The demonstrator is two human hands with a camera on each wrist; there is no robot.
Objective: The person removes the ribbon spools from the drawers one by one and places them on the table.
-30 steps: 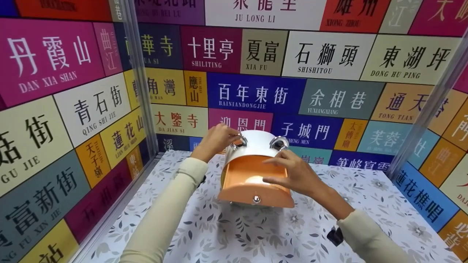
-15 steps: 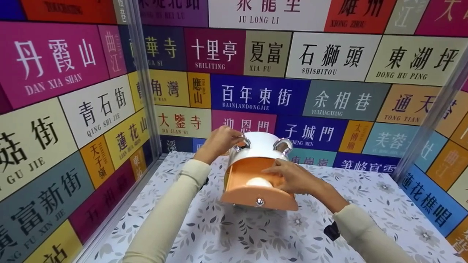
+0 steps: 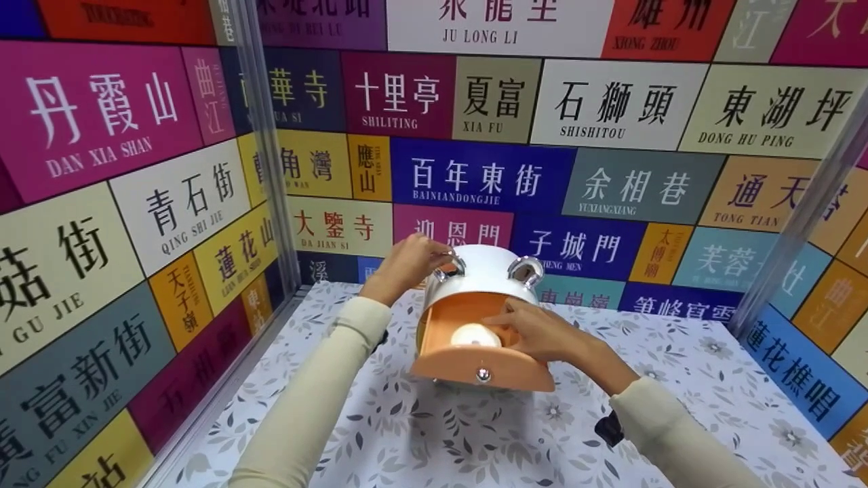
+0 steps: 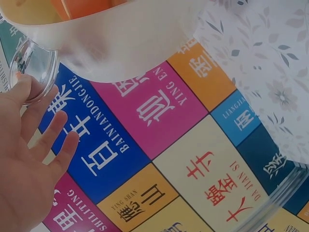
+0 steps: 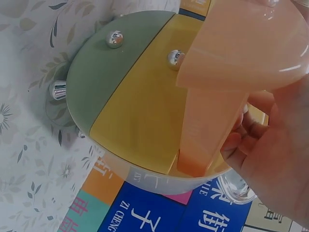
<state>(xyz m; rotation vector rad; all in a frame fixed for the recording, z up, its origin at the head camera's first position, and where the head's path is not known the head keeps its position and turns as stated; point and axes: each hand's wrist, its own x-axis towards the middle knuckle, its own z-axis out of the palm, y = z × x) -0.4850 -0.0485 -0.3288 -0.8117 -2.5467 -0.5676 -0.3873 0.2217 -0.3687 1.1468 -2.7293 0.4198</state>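
Note:
A white rounded drawer box (image 3: 483, 268) with two shiny silver ear-like rings stands on the table. Its top orange drawer (image 3: 444, 366) is pulled out, a silver knob on the front. My left hand (image 3: 407, 263) pinches the left ring (image 4: 30, 72) between thumb and index finger; the other fingers stick out loosely. Inside the drawer, my right hand (image 3: 542, 332) has its fingers curled at the right side. The drawer wall partly hides the fingertips, so I cannot tell whether they hold anything. A bright white round patch (image 3: 475, 335) lies beside them, either an object or glare.
Below the orange drawer sit a yellow drawer (image 5: 145, 101) and a green drawer (image 5: 104, 67), both pushed in, with silver knobs. A leaf-patterned cloth (image 3: 380, 440) covers the table. Colourful lettered panels (image 3: 475, 176) rise behind and at the sides.
My right hand has lowered from above the drawer into it, and its spread thumb and fingers have curled in. The left hand keeps its hold on the ring.

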